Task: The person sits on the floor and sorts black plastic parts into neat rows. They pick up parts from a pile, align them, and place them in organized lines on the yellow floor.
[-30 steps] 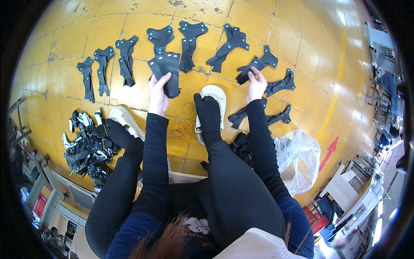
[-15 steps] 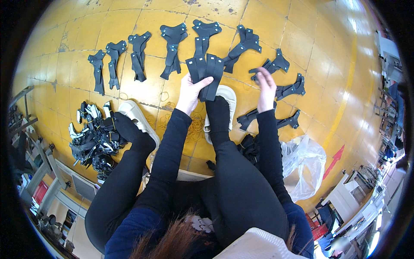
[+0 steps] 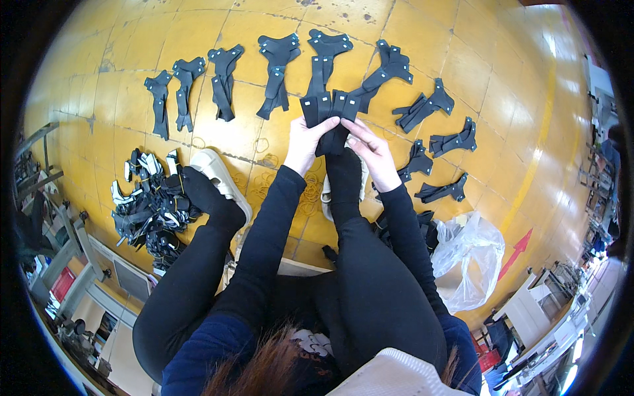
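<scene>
Several black fabric strips (image 3: pixel 336 116) with small pale labels at their upper ends are fanned out between my hands, above my shod foot on the right. My left hand (image 3: pixel 306 142) is closed around their left side, its thumb across the front. On the strips' right edge, my right hand (image 3: pixel 371 150) pinches with thumb and fingers. Beyond them, groups of similar black pieces lie in an arc on the floor, among them a wide-topped black piece (image 3: pixel 278 49) and a black piece at the right (image 3: pixel 432 105). The lower ends of the held strips are partly hidden by my hands.
A heap of bundled black and white pieces (image 3: pixel 148 211) lies left of my left shoe (image 3: pixel 220 179). Loose rubber bands (image 3: pixel 264 188) are scattered between my feet. A clear plastic bag (image 3: pixel 469 261) sits at the right, near more dark pieces and a red floor arrow (image 3: pixel 516 253).
My right hand has come in from the right, where it was apart, and now grips the strips' right side. The left hand keeps its hold.
</scene>
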Demonstrator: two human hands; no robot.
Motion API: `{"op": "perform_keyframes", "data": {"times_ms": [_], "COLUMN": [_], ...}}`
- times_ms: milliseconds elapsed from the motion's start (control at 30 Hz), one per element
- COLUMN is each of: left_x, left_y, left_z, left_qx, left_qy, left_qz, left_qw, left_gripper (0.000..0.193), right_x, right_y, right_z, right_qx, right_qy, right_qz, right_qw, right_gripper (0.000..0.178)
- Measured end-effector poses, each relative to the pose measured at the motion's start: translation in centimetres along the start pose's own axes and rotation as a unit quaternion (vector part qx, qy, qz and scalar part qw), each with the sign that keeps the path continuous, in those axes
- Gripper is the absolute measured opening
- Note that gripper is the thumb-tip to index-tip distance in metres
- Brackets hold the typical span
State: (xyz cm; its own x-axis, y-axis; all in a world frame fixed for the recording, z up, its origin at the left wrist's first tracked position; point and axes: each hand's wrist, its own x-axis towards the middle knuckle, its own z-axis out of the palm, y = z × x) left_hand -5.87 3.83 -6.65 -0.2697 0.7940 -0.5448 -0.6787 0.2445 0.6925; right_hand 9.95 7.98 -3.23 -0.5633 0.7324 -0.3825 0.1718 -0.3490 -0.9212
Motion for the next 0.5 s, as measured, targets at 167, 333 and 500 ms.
{"op": "perform_keyframes", "data": {"times_ms": [167,333,500], "left_x": [-0.1,0.0,-0.1], "left_y": [0.0,-0.1,0.4], "left_z": [-0.2,-0.1,-0.1], "left_qx": [-0.03,-0.057,-0.066], "left_qy": [0.001,0.006,-0.012], "left_qz": [-0.027,-0.021,-0.022], "left_qw": [0.999,0.998,0.998], "left_gripper": [0.02,0.019,0.018], "right_x": [-0.3,-0.4,-0.1], "right_y": [0.8,0.7,-0.1], "right_z": [0.5,0.8,1.3], "right_qx": [-0.006,0.037,0.059], "right_qy": [0.014,0.035,0.019], "right_qz": [-0.002,0.013,0.021], "right_qw": [1.0,0.999,0.998], "right_gripper": [0.039,0.04,0.041]}}
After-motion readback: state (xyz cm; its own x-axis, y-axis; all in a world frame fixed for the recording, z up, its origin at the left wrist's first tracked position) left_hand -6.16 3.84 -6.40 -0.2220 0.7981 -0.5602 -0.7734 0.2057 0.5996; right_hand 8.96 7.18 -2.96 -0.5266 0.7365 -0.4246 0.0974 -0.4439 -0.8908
